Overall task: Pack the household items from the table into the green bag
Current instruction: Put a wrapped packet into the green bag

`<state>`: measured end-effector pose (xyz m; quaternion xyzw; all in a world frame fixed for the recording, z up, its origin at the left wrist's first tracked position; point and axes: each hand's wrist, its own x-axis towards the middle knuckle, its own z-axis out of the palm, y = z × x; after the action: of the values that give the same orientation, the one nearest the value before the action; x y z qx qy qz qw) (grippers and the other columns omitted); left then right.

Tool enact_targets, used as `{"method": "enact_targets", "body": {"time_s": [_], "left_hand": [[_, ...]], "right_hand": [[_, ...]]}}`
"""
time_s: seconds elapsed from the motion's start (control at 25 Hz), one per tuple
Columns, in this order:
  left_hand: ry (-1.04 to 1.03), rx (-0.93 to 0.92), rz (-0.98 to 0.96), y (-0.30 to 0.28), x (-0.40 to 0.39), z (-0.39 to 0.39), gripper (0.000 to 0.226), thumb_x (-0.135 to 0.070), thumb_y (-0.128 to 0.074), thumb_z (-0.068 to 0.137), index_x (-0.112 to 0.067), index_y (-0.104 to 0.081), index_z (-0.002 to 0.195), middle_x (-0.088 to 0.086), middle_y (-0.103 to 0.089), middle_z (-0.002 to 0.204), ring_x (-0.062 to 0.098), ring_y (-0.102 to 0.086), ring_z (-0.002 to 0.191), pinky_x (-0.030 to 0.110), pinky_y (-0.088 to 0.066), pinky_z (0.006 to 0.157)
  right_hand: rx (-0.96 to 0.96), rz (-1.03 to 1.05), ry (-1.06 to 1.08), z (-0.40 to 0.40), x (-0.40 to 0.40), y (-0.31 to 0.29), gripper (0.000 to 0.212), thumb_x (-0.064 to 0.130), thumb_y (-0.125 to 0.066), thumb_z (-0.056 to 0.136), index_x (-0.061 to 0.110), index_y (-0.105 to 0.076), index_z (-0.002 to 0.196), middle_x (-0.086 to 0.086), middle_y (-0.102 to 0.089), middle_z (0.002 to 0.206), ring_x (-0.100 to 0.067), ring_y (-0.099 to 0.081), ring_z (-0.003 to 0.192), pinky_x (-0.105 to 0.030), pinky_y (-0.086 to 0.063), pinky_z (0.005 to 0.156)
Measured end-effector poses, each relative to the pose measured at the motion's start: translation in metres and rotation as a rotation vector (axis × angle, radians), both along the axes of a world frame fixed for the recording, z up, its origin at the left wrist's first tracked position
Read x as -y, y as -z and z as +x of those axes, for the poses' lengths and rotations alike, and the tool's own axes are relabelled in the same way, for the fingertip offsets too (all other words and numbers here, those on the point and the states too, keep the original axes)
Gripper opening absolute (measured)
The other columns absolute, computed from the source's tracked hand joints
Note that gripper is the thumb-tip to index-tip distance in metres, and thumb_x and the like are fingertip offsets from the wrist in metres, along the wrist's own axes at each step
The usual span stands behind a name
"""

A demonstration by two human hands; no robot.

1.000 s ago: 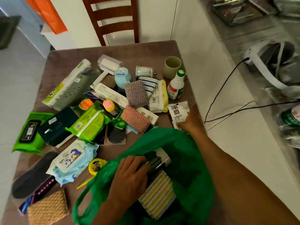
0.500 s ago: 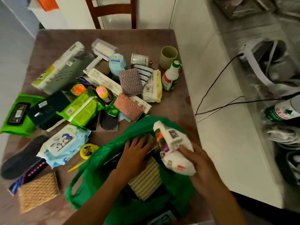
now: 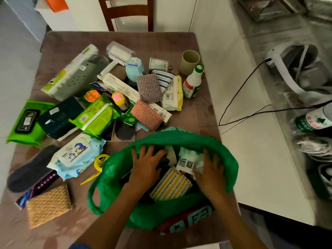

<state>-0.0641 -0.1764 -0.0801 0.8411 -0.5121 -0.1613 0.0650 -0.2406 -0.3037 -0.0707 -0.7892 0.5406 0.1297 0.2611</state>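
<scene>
A dark wooden chair (image 3: 128, 14) stands at twelve o'clock, pushed close to the far edge of the table. At one to two o'clock a white appliance (image 3: 294, 69) sits on a grey counter (image 3: 251, 42), and a black cable (image 3: 239, 94) runs from it down across the white cabinet front (image 3: 251, 150). An orange object (image 3: 56, 3) shows at eleven o'clock.

The bag (image 3: 228, 164) is green. A sponge pack (image 3: 170, 186) inside has yellow and grey stripes. The cup (image 3: 189, 62) is beige, one wipes pack (image 3: 77, 155) pale blue, the table (image 3: 161, 42) brown.
</scene>
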Motion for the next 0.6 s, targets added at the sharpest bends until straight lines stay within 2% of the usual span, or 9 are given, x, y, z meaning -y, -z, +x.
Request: {"method": "enact_targets", "body": {"time_s": [0.04,0.12,0.16,0.28,0.4,0.48,0.52,0.56,0.6], "left_hand": [[0.000,0.041,0.023,-0.002,0.001,-0.003,0.072,-0.024,-0.081,0.058,-0.031,-0.053,0.124,0.014,-0.054,0.130,0.047,-0.043,0.124,0.074,-0.024,0.098],[-0.037,0.117,0.062,-0.014,-0.001,-0.012,0.068,-0.028,-0.080,0.060,-0.030,-0.057,0.124,0.015,-0.055,0.129,0.047,-0.045,0.122,0.074,-0.029,0.098],[-0.042,0.131,0.092,-0.021,-0.006,-0.016,0.067,-0.032,-0.077,0.065,-0.030,-0.054,0.127,0.015,-0.052,0.132,0.046,-0.043,0.124,0.074,-0.026,0.100],[-0.020,0.112,0.270,-0.035,-0.038,-0.030,0.072,-0.044,-0.058,0.083,-0.030,-0.026,0.145,0.014,-0.018,0.156,0.043,-0.014,0.141,0.075,0.010,0.104],[0.026,0.102,0.389,-0.035,-0.073,-0.029,0.093,-0.048,-0.059,0.084,-0.035,0.006,0.149,0.013,0.008,0.160,0.042,0.008,0.144,0.073,0.020,0.099],[0.041,0.055,0.425,-0.037,-0.080,-0.020,0.097,-0.047,-0.060,0.084,-0.036,0.012,0.148,0.010,0.011,0.159,0.041,0.008,0.144,0.070,0.016,0.103],[0.057,0.015,0.381,-0.040,-0.080,-0.018,0.090,-0.046,-0.057,0.085,-0.034,0.005,0.150,0.009,0.005,0.160,0.040,0.001,0.145,0.067,0.008,0.108],[0.059,-0.043,0.257,-0.046,-0.081,-0.018,0.078,-0.043,-0.054,0.086,-0.030,-0.011,0.150,0.008,-0.011,0.159,0.038,-0.015,0.144,0.061,-0.008,0.113],[0.030,-0.132,0.035,-0.056,-0.085,-0.017,0.061,-0.040,-0.052,0.087,-0.026,-0.034,0.144,0.007,-0.035,0.151,0.033,-0.038,0.135,0.050,-0.031,0.110]], "right_hand": [[-0.098,-0.029,-0.084,0.000,0.000,0.003,0.083,0.040,-0.057,0.089,0.030,-0.002,0.151,-0.010,-0.009,0.157,-0.038,-0.029,0.135,-0.049,-0.039,0.102],[-0.142,0.000,-0.160,-0.002,-0.001,-0.001,0.080,0.048,-0.052,0.089,0.030,-0.002,0.150,-0.013,-0.022,0.154,-0.034,-0.048,0.123,-0.042,-0.047,0.091],[-0.165,0.014,-0.189,-0.004,-0.001,-0.006,0.075,0.052,-0.048,0.090,0.029,-0.008,0.149,-0.012,-0.033,0.149,-0.030,-0.056,0.115,-0.038,-0.050,0.084],[-0.334,-0.062,-0.350,-0.010,-0.004,-0.029,0.066,0.055,-0.049,0.089,0.022,-0.027,0.142,-0.007,-0.053,0.131,-0.020,-0.063,0.100,-0.028,-0.050,0.072],[-0.338,-0.001,-0.605,-0.009,-0.011,-0.073,0.032,0.055,-0.056,0.085,0.028,-0.057,0.103,0.009,-0.064,0.095,-0.008,-0.060,0.077,-0.016,-0.037,0.050],[-0.270,0.197,-0.675,-0.004,-0.007,-0.107,0.025,0.059,-0.063,0.078,0.034,-0.063,0.081,0.015,-0.060,0.078,-0.002,-0.055,0.067,-0.015,-0.033,0.048],[-0.275,0.256,-0.723,-0.001,-0.001,-0.118,0.025,0.060,-0.064,0.077,0.036,-0.066,0.081,0.016,-0.060,0.077,-0.001,-0.056,0.067,-0.015,-0.036,0.051],[-0.301,0.248,-0.783,0.006,0.004,-0.125,0.025,0.059,-0.064,0.077,0.037,-0.068,0.088,0.017,-0.061,0.080,-0.001,-0.056,0.070,-0.016,-0.040,0.054],[-0.320,0.184,-0.840,0.015,0.006,-0.125,0.027,0.056,-0.065,0.078,0.038,-0.067,0.098,0.017,-0.062,0.088,-0.001,-0.056,0.075,-0.017,-0.043,0.058]]}}
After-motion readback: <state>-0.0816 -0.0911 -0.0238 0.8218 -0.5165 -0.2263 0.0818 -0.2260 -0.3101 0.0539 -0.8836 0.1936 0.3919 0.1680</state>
